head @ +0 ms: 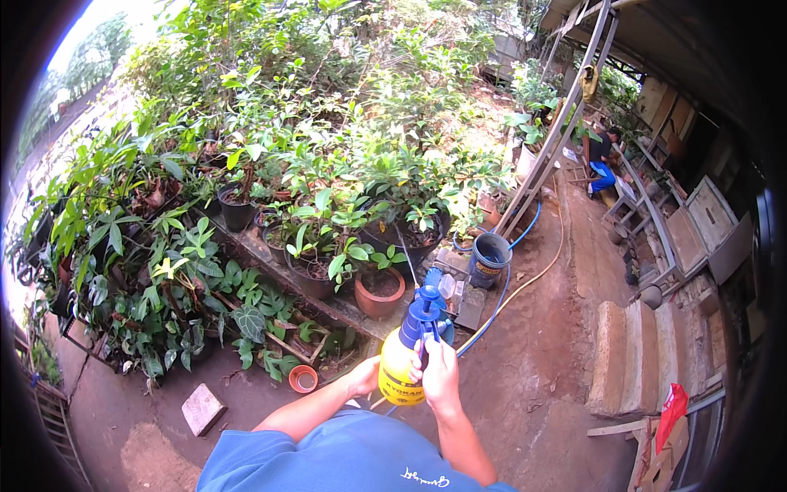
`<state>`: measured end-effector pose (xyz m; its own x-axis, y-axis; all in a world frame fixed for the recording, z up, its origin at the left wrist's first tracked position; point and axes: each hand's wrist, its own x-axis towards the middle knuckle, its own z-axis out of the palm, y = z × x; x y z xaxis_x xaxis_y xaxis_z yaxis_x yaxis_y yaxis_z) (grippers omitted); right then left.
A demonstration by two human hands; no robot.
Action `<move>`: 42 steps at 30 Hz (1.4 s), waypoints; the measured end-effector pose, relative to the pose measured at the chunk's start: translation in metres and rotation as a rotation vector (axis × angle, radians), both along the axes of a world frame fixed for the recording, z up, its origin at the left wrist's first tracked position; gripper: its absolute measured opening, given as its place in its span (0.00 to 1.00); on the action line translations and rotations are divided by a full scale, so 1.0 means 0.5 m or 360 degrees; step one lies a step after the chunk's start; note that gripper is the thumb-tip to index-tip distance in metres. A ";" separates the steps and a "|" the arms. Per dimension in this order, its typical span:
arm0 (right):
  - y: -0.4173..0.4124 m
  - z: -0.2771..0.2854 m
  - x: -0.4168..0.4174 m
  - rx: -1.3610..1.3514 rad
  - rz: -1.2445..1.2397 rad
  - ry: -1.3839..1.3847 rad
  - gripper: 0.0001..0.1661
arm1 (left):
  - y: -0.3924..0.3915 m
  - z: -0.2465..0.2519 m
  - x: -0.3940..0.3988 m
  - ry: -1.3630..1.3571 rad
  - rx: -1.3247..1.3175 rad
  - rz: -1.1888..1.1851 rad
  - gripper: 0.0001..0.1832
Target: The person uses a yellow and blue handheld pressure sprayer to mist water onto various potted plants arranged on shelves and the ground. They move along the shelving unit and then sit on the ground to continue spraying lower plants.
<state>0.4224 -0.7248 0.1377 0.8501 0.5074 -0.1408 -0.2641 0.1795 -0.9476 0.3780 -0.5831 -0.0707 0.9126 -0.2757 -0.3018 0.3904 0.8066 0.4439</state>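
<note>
A yellow pump sprayer [396, 368] with a blue top and pump knob [425, 296] is held upright in front of my chest. My right hand [440, 371] is wrapped around its blue handle. Against the left side of the yellow tank rests my left hand [365, 375], its fingers partly hidden behind the tank. From the sprayer's top a thin stream or wand [406, 255] points toward the potted plants; I cannot tell which it is. Just beyond the sprayer stand a terracotta pot [380, 294] with soil and a leafy plant in a black pot [312, 277].
A ledge [270, 261] carries several potted plants. A dark bucket [490, 258] stands by a metal post [556, 141], with yellow and blue hoses [522, 280] on the ground. Concrete steps [639, 357] rise at right. A person [601, 157] bends over farther back. A paving block [203, 409] lies at left.
</note>
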 end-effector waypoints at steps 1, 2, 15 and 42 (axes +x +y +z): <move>-0.001 -0.001 0.001 -0.0004 0.0006 -0.0030 0.17 | 0.000 0.002 0.001 -0.0019 -0.0009 0.0007 0.25; -0.003 -0.003 0.002 -0.0008 0.0011 -0.0061 0.18 | 0.000 0.004 0.002 -0.0038 -0.0019 0.0015 0.25; -0.015 -0.020 0.000 -0.0082 0.0092 0.0133 0.17 | -0.009 0.100 -0.002 -0.0109 -0.0289 -0.0049 0.17; -0.045 -0.010 -0.040 0.0247 -0.0353 0.0043 0.15 | 0.002 -0.058 0.009 0.0238 0.0003 0.0008 0.27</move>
